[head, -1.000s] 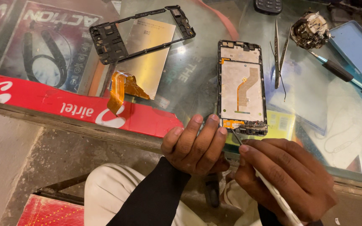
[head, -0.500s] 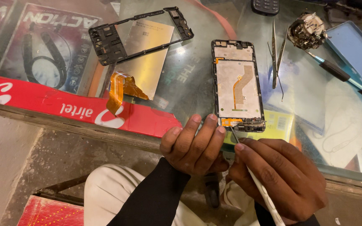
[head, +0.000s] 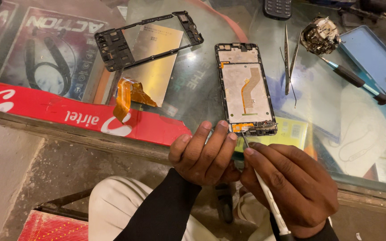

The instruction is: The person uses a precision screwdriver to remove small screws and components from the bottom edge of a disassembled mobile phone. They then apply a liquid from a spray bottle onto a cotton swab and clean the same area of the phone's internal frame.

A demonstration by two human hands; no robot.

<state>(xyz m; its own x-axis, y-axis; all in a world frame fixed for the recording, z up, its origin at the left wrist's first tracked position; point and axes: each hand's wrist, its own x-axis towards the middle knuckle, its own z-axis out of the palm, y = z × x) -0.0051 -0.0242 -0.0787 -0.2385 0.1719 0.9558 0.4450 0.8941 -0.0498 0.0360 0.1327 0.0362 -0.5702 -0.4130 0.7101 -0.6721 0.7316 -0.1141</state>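
The opened phone (head: 245, 87) lies back-up on the glass counter (head: 193, 93), just beyond the fingertips, its black frame (head: 146, 40) already off and set well apart up-left with an orange flex ribbon (head: 128, 96); the left hand (head: 204, 154) has 4 fingers curled, steadying the phone's near end, gripping nothing. The right hand (head: 291, 189) pinches a white-handled tool (head: 264, 192), tip at the bottom connector; judging by this, the lower board is not yet freed.

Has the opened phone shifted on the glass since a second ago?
Cannot tell. The opened phone keeps its spacing to the tweezers and the black frame; its shift in the picture matches theirs, so the camera moved.
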